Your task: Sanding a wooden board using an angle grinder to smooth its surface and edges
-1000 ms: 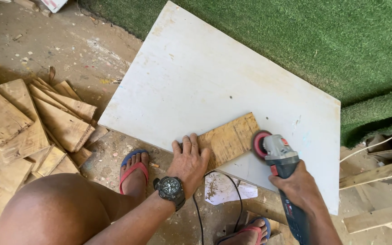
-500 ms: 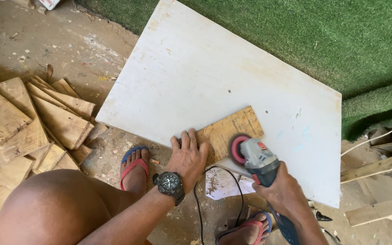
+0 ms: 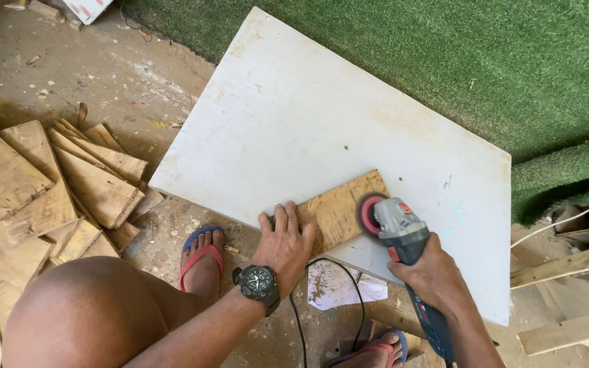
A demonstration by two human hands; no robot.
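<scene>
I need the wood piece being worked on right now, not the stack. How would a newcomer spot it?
Find the big white rectangular board lying beside the green artificial turf. On its near edge lies a small flat brownish plywood piece, pinned by the left hand, with the right hand holding the grey-blue angle grinder at its end. The other wooden offcuts are piled on the floor.

Bright, even daylight fills the scene, strongest on the large white flat board (image 3: 322,129), which glares slightly. Soft shadows fall beneath the stacked brown wooden offcuts (image 3: 56,184) and along the green artificial turf (image 3: 458,61) fold. Focus is sharp throughout; edges bend mildly.
</scene>
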